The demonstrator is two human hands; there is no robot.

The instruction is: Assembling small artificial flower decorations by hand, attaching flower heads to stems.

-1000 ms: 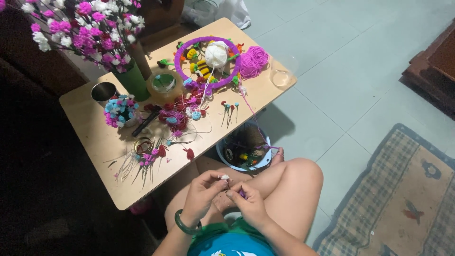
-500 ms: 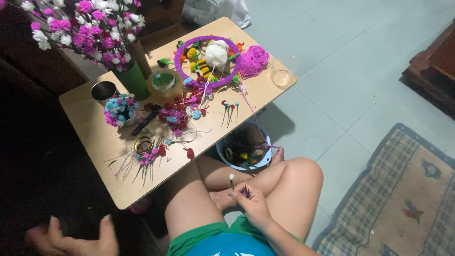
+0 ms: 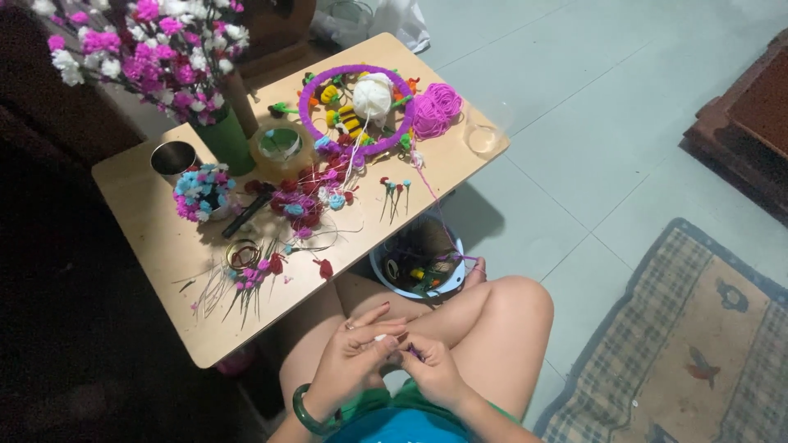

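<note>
a tiny white bud (image 3: 380, 337) sat over the lap, pinched in the left hand (image 3: 351, 361) so it stayed steady. the right hand (image 3: 431, 373) met it, its grip narrow on a thin purple thread (image 3: 413, 353), close enough for fine work. a blue bowl (image 3: 394, 283) of scraps stood on the floor by the knee, within reach. finished small flowers (image 3: 300, 205) lay spread on the desk (image 3: 164, 254) ahead.

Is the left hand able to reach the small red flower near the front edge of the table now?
Probably yes. The left hand is busy pinching a small white piece together with the right hand, but the red flower lies just ahead of it on the table, with nothing between.
</note>
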